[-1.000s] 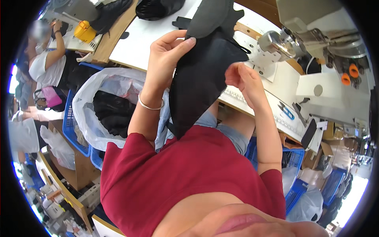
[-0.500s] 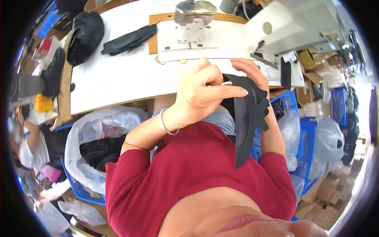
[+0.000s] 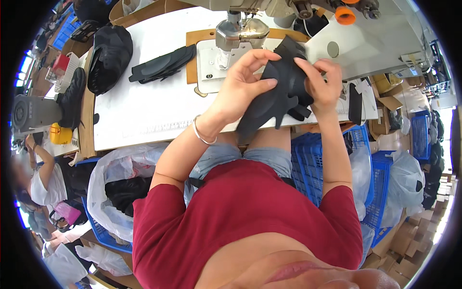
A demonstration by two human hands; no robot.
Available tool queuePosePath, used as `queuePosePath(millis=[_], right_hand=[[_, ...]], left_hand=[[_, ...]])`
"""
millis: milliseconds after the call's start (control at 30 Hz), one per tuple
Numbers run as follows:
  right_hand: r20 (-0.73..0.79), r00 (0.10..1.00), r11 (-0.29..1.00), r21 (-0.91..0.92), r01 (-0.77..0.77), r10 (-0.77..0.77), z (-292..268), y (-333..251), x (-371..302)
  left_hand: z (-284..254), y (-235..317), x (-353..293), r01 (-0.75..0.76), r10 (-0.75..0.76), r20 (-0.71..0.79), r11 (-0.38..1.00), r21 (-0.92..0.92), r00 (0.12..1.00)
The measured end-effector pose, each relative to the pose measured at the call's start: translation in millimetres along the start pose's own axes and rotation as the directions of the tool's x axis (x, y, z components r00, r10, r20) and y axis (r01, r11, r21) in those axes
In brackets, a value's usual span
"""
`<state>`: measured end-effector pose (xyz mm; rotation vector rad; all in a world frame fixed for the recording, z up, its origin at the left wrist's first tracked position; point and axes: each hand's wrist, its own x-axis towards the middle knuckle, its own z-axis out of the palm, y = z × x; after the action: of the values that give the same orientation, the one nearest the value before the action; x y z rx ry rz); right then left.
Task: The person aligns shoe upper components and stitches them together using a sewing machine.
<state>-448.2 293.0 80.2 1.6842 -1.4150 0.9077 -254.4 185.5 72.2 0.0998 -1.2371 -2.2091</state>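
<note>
Between my two hands hangs a black shoe upper piece [image 3: 280, 89], spread out above the near side of the table, with narrow strips sticking out along its lower edge. My left hand [image 3: 245, 84] pinches its left side between thumb and fingers. At the opposite side my right hand [image 3: 323, 83] grips it with thumb and forefinger. Just behind the piece stands a sewing machine head [image 3: 241, 34] over its white bed plate [image 3: 208, 62]; the upper partly covers that plate.
Left on the white table [image 3: 120, 115] lie a stack of flat black pieces [image 3: 163, 63] and black shoe uppers [image 3: 109, 59]. A plastic-lined basket [image 3: 98, 192] with black material stands below left, blue crates [image 3: 308, 161] below right. Another person [image 3: 45, 180] sits far left.
Both hands have moved forward, away from my body, toward the sewing machine. The black upper has gone with them and is now spread out rather than folded over my right hand.
</note>
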Motion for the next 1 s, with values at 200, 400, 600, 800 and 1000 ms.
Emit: queuePosePath(millis=[200, 400, 600, 800, 1000], right_hand=[[-0.103, 0.993, 0.998, 0.029, 0.055, -0.052, 44.8, 11.6, 8.4], [-0.013, 0.983, 0.981, 0.067, 0.184, -0.184, 75.4, 17.5, 28.3], [0.115, 0.987, 0.993, -0.034, 0.117, -0.112, 63.1, 3.5, 38.4], [0.223, 0.969, 0.989, -0.072, 0.126, -0.107, 62.1, 2.2, 54.8], [0.261, 0.965, 0.999, -0.041, -0.026, 0.036, 77.4, 14.3, 52.6]], left_hand=[[-26.6, 5.1, 1.9, 0.192, -0.194, -0.038, 0.981, -0.039, 0.980], [-48.9, 44.2, -0.2, 0.064, -0.008, -0.165, 0.939, 0.338, 0.986], [-56.8, 55.3, -5.8, 0.058, 0.044, -0.134, 0.742, 0.667, 0.990], [-56.0, 62.9, 4.4, 0.075, 0.020, -0.240, 0.922, 0.379, 0.971], [-69.4, 52.2, 27.1, -0.057, 0.365, -0.288, 0.700, 0.712, 0.885]])
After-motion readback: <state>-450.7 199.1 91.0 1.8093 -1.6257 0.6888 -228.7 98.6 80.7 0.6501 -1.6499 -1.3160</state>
